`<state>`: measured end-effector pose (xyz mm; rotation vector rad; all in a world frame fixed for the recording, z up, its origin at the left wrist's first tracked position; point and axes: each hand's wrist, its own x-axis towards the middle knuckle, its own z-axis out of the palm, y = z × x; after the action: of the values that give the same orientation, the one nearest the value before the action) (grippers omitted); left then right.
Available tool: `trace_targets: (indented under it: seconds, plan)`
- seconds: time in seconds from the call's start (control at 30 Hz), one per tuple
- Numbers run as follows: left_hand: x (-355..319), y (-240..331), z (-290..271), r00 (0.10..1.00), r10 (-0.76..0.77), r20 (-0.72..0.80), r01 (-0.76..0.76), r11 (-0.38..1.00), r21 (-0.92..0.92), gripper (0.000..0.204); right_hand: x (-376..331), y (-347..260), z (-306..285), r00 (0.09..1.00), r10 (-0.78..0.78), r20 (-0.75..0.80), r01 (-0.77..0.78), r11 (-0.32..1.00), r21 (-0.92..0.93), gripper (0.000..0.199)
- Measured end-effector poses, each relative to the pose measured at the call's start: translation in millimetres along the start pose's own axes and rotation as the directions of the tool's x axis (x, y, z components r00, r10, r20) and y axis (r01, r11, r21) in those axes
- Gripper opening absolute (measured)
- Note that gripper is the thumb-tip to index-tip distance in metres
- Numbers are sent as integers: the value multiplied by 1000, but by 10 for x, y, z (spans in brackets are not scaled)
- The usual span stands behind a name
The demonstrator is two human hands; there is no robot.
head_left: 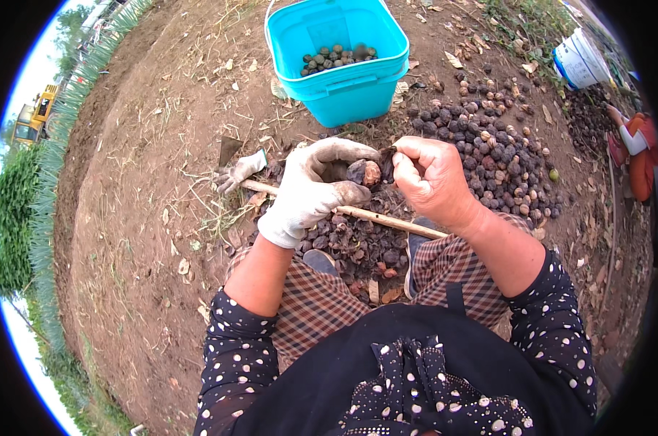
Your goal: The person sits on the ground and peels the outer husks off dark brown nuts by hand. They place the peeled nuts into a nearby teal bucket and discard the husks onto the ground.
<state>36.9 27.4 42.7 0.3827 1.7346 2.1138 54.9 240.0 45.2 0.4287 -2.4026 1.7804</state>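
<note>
My left hand (316, 185), in a dirty white glove, is closed around a walnut (371, 173) whose tan shell shows next to dark husk. With bare fingers, my right hand (434, 178) pinches a strip of blackened husk (387, 161) at the walnut's right side. Below both hands a wooden stick (387, 220) lies slantwise across my lap area, over a heap of dark husk pieces (361, 247) between my feet. To the left of the gloved hand, a second glove (243, 171) rests on the ground by the stick's end.
A turquoise bucket (358, 102) ahead holds several walnuts (336, 58). Right of it spreads a large pile of dark-husked walnuts (499, 149). A white bucket (582, 62) stands tilted at far right, near another person (640, 163). A yellow machine (37, 112) is far left.
</note>
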Motion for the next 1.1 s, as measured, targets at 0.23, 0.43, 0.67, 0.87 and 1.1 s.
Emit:
trace_targets:
  seconds: [0.23,0.43,0.67,0.87,1.1]
  plan:
    - [17,-24,-51,987,155,-49,-162,956,-243,60,17,125,-48,995,-6,103,29,974,-223,19]
    - [-23,38,40,994,106,-29,-110,962,-248,60,-8,-37,71,990,30,135,-73,943,323,32]
    - [-18,-4,120,988,126,-90,-139,977,-161,46,-19,48,121,995,69,75,-84,971,223,19]
    - [-13,12,127,995,71,-68,-80,988,-129,46,-19,-38,84,997,56,45,-62,984,166,13]
    - [-24,36,95,999,-19,-47,9,979,-205,45,-2,-9,26,999,31,39,-34,996,82,10]
